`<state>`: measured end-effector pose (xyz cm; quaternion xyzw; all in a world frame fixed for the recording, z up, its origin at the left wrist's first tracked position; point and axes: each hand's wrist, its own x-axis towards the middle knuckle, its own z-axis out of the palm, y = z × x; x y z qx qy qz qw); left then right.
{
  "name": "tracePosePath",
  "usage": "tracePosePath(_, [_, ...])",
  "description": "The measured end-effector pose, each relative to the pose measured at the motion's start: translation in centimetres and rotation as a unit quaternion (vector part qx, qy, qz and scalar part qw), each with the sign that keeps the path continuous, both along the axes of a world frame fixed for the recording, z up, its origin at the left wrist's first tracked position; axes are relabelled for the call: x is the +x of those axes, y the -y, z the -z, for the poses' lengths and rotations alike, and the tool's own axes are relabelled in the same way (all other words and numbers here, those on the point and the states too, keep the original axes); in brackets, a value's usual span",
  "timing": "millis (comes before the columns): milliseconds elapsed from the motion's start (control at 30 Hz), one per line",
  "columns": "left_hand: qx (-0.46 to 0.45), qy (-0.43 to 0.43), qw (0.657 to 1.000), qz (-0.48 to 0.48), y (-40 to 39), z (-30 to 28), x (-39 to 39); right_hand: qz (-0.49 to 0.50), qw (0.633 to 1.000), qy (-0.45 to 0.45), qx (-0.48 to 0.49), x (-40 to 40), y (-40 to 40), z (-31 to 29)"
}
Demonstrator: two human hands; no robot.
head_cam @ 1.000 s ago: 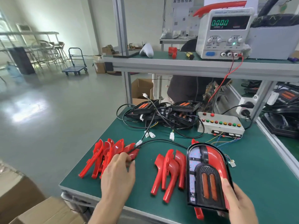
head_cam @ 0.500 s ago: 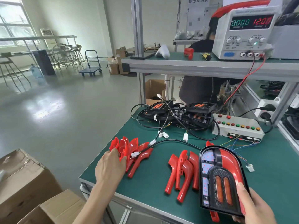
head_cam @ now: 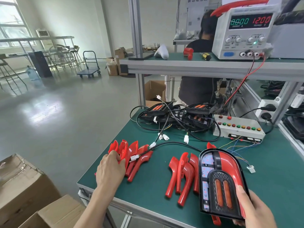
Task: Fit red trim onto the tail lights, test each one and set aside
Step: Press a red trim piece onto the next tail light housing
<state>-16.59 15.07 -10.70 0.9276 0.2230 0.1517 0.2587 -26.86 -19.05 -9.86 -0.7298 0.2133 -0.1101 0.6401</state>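
Note:
My right hand (head_cam: 253,211) grips a black tail light (head_cam: 220,183) at its lower right edge, thumb on top; red trim is fitted along its right side and two orange strips show in its grille. Its black cable runs left to a white connector (head_cam: 134,157). My left hand (head_cam: 110,170) rests over the left pile of red trim pieces (head_cam: 131,153), fingers curled onto one of them. A second group of red trim pieces (head_cam: 182,176) lies between my hands on the green bench (head_cam: 156,195).
Several black tail lights with tangled cables (head_cam: 177,116) sit at the back beside a white button box (head_cam: 238,129). A power supply (head_cam: 243,30) reading 12.00 stands on the shelf. Cardboard boxes (head_cam: 24,186) are left of the bench. A person sits behind the bench.
My left hand has slid left across the trim pile to its outer pieces. The view has turned, and the tail light in my right hand sits further right.

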Motion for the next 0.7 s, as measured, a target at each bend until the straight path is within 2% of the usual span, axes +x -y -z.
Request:
tracePosePath(200, [-0.034,0.076,0.996,-0.014,0.6,-1.0,-0.6,-0.008,1.0,-0.008,0.008,0.1,0.2,0.2])
tracePosePath(267, [-0.08,0.124,0.989,0.005,1.6,-2.1,-1.2,-0.003,1.0,-0.008,0.01,0.2,0.5,0.4])
tracePosePath(300, [-0.132,0.149,0.98,0.023,2.5,-2.7,-1.6,0.001,1.0,-0.006,0.011,0.3,0.5,0.5])
tracePosePath(367, [-0.286,0.177,0.938,0.08,5.2,-3.7,-2.9,0.005,1.0,-0.002,0.01,0.3,0.6,0.7])
tracePosePath(433, [-0.431,0.168,0.875,0.143,8.5,-3.7,-4.3,0.006,1.0,0.003,0.018,0.3,0.5,1.0])
tracePosePath(500, [-0.512,0.134,0.829,0.182,12.0,-3.0,-5.4,0.0,1.0,0.006,0.02,0.3,0.5,1.3])
tracePosePath(600, [-0.55,0.095,0.805,0.201,16.3,-1.9,-6.4,-0.01,1.0,0.014,0.023,0.2,0.6,1.5])
tracePosePath(700, [-0.513,0.09,0.829,0.204,18.6,-1.1,-7.1,-0.006,0.999,0.021,0.024,0.2,0.8,1.7])
